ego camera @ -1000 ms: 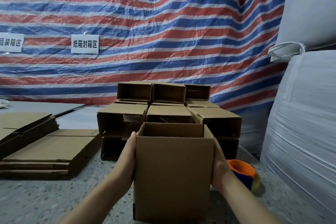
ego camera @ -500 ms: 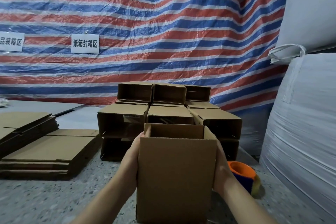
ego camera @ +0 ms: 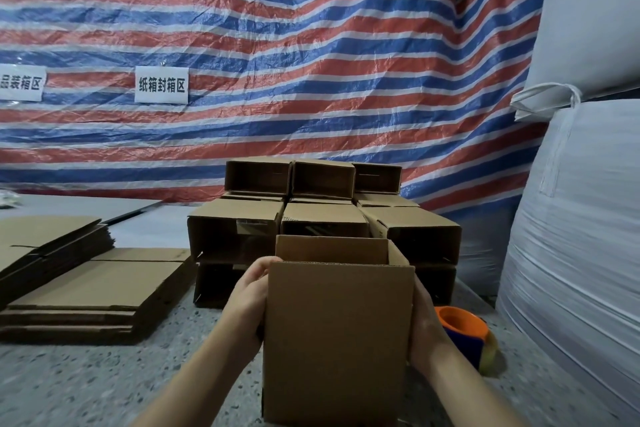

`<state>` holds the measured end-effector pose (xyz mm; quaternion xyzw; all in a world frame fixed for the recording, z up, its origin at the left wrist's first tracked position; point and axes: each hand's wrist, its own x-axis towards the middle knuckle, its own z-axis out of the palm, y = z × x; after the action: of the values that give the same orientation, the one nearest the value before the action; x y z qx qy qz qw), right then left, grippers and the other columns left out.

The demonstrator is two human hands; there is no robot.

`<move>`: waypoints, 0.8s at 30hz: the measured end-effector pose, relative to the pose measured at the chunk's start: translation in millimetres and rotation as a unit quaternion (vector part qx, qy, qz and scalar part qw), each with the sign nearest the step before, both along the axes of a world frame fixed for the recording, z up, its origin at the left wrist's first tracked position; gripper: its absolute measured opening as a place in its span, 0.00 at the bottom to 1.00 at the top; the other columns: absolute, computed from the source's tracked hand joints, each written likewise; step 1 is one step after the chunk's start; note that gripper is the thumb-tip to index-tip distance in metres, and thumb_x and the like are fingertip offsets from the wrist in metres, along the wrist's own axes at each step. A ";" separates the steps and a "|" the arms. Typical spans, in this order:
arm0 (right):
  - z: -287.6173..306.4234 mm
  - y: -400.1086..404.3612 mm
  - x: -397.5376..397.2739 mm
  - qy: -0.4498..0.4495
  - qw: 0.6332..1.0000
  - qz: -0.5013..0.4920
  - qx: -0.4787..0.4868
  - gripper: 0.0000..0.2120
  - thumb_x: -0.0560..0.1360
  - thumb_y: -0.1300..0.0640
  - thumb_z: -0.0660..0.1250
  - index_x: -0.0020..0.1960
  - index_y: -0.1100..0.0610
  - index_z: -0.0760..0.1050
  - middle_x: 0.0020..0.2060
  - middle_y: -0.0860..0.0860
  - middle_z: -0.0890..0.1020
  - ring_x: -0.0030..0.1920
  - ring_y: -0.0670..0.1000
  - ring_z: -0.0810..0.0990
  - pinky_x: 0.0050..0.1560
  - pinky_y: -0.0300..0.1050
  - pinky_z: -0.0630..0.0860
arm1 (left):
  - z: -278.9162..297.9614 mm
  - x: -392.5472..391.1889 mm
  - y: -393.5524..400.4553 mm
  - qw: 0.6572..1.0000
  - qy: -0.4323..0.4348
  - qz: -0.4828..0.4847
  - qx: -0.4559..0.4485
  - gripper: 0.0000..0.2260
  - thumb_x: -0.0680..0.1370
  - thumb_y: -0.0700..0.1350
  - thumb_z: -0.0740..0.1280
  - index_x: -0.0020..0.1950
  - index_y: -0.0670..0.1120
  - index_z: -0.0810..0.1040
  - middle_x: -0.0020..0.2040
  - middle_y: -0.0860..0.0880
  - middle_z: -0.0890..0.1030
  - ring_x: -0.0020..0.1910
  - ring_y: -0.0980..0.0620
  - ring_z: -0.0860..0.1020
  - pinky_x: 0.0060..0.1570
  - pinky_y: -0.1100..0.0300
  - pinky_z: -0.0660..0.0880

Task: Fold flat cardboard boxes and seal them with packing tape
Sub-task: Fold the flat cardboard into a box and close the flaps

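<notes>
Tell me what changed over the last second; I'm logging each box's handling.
The left hand slid up the open box until its fingertips reached the top corner. The right hand kept its grip on the other side. The box stays upright; the folded stack, flat cardboard and tape dispenser did not move.

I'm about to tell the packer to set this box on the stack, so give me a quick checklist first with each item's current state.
1. Box erected, open end up: ok.
2. Left hand on the box's left side: ok.
3. Right hand on its right side: ok; fingers hidden.
4. Bottom flaps taped: cannot tell, underside hidden.
5. Stack of folded boxes directly behind: ok.
6. Tape dispenser on the floor at right, clear of the box: ok.
</notes>
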<state>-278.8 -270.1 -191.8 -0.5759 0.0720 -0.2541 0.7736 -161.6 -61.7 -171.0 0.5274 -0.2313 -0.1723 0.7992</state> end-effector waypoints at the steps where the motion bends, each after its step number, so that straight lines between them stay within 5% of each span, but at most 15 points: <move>1: 1.7 0.6 -1.4 -0.008 1.000 0.018 -0.005 0.26 0.74 0.36 0.59 0.44 0.53 0.87 0.42 0.56 0.87 0.41 0.53 0.87 0.36 0.44 0.81 | -0.1 -0.8 2.4 1.000 -0.002 -0.020 0.005 0.08 0.72 0.43 0.71 0.50 0.45 0.82 0.41 0.40 0.82 0.32 0.47 0.80 0.28 0.56 0.77; 4: 4.5 -3.9 -1.8 0.003 1.000 0.022 -0.017 0.25 0.75 0.36 0.60 0.47 0.53 0.87 0.44 0.56 0.87 0.45 0.54 0.87 0.40 0.45 0.82 | 1.5 -3.1 6.1 0.999 -0.005 -0.028 0.020 0.15 0.70 0.49 0.71 0.52 0.42 0.82 0.40 0.40 0.82 0.33 0.46 0.80 0.30 0.56 0.77; 9: 15.8 -4.3 -2.8 0.035 0.996 0.059 -0.054 0.18 0.80 0.46 0.61 0.44 0.57 0.83 0.38 0.55 0.84 0.37 0.51 0.84 0.36 0.44 0.81 | -2.9 -2.4 3.0 0.998 -0.042 0.003 0.044 0.19 0.73 0.58 0.67 0.50 0.43 0.83 0.41 0.41 0.83 0.35 0.47 0.80 0.33 0.55 0.77; 12: 24.5 -3.6 -0.5 0.057 0.994 0.036 -0.087 0.10 0.80 0.54 0.62 0.47 0.60 0.77 0.38 0.56 0.83 0.35 0.51 0.83 0.36 0.45 0.79 | -3.1 -0.4 3.5 0.991 -0.076 0.046 0.101 0.29 0.71 0.69 0.56 0.48 0.49 0.85 0.45 0.45 0.86 0.46 0.47 0.83 0.51 0.50 0.77; 14: 28.4 -1.3 -2.8 0.065 0.993 0.039 -0.092 0.12 0.72 0.50 0.66 0.47 0.59 0.77 0.38 0.56 0.82 0.37 0.51 0.82 0.38 0.45 0.78 | -1.0 4.6 10.1 0.987 -0.111 0.006 0.114 0.38 0.68 0.77 0.51 0.54 0.50 0.84 0.51 0.47 0.85 0.54 0.47 0.82 0.60 0.47 0.72; 18: 27.1 -2.3 0.6 0.057 0.997 -0.014 -0.057 0.18 0.75 0.56 0.68 0.64 0.55 0.73 0.52 0.58 0.83 0.47 0.57 0.84 0.43 0.52 0.82 | 4.6 6.8 18.8 0.975 -0.171 -0.023 0.142 0.41 0.52 0.84 0.61 0.50 0.57 0.83 0.49 0.58 0.85 0.49 0.60 0.82 0.54 0.56 0.73; 20: 26.6 -1.8 -0.3 0.029 0.994 -0.088 -0.050 0.15 0.79 0.58 0.67 0.64 0.50 0.72 0.58 0.58 0.80 0.52 0.60 0.84 0.48 0.57 0.83 | 4.0 6.4 17.8 0.968 -0.203 -0.010 0.149 0.40 0.54 0.82 0.63 0.54 0.56 0.81 0.49 0.59 0.85 0.49 0.60 0.82 0.52 0.58 0.75; 22: 25.1 0.1 -5.3 0.016 0.991 -0.096 -0.091 0.10 0.77 0.47 0.69 0.58 0.47 0.77 0.56 0.60 0.83 0.50 0.60 0.85 0.50 0.59 0.82 | 3.2 4.1 16.5 0.965 -0.217 0.007 0.146 0.39 0.57 0.79 0.64 0.57 0.55 0.80 0.50 0.58 0.85 0.50 0.59 0.82 0.49 0.63 0.78; 24: 19.8 -0.1 -14.5 0.031 0.988 -0.076 -0.133 0.26 0.71 0.30 0.62 0.60 0.45 0.77 0.54 0.55 0.85 0.53 0.55 0.85 0.55 0.58 0.81 | 1.8 1.9 15.8 0.968 -0.212 0.022 0.136 0.39 0.57 0.80 0.64 0.56 0.55 0.80 0.49 0.57 0.85 0.49 0.59 0.83 0.41 0.68 0.78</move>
<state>-293.3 -270.3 -172.0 -0.6745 0.1053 -0.3015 0.6656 -159.7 -45.9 -169.1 0.6603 -0.3580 -0.0687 0.6566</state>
